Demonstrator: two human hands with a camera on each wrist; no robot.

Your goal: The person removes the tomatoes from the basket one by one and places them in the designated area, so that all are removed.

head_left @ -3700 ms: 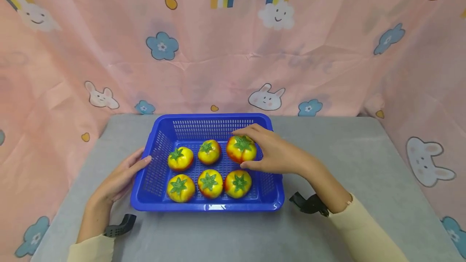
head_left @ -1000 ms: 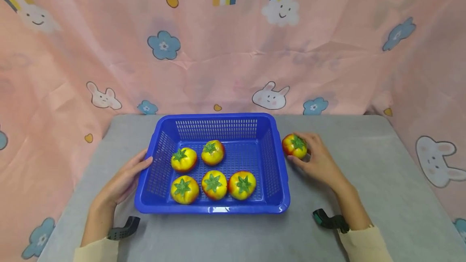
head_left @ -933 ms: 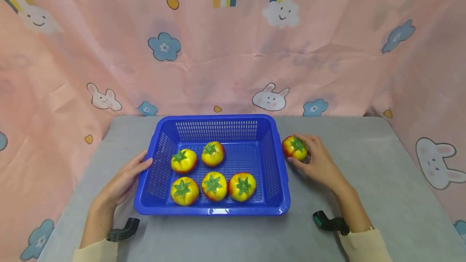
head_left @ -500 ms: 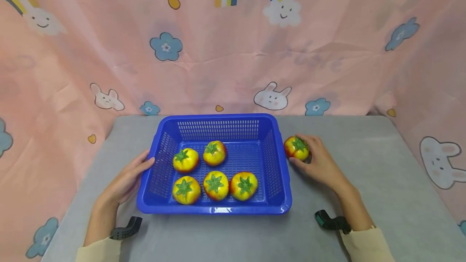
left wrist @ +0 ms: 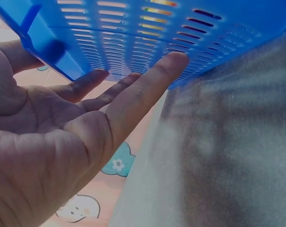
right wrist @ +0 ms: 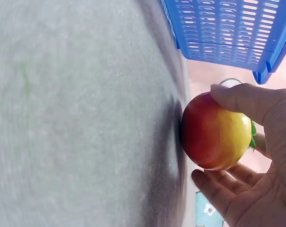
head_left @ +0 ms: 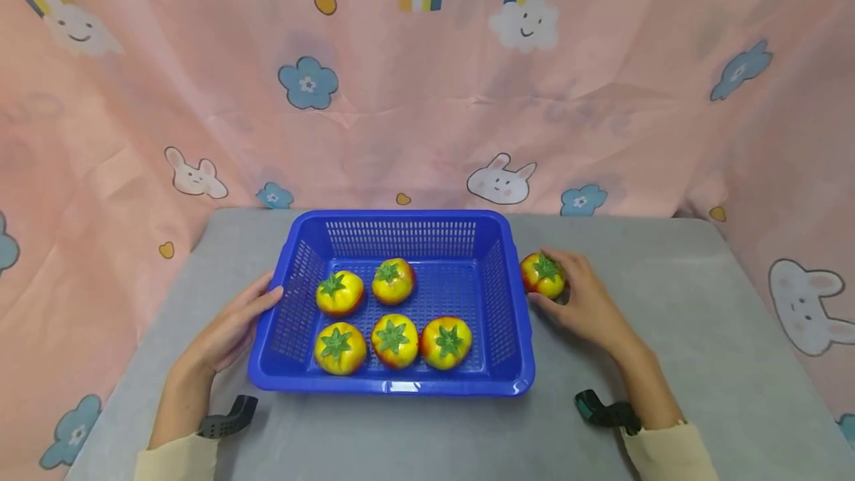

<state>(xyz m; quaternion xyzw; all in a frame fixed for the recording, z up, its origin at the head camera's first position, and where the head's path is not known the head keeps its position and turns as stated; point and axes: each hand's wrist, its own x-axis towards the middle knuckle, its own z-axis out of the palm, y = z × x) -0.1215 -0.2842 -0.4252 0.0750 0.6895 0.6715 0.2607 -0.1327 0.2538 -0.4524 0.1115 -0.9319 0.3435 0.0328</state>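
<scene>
Fruit [head_left: 538, 276] just right of blue basket [head_left: 394, 387], low over grey table [head_left: 414, 440] — gripped between thumb and fingers of right hand [head_left: 585, 304]. Left hand [head_left: 225, 331] holds basket's left rim, thumb over it, fingers outside. Inside — five similar fruits [head_left: 394, 351], two behind three.

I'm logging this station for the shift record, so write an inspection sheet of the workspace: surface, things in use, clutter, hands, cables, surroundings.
Surface: grey table.
Things in use: blue basket holding five yellow-red fruits; a sixth fruit outside, to its right.
Clutter: nothing seen.
Hands: left hand touches the basket's left side; right hand holds the sixth fruit; a black device at each wrist.
Cables: nothing seen.
Surroundings: pink cloth with rainbows, rabbits and flowers.
</scene>
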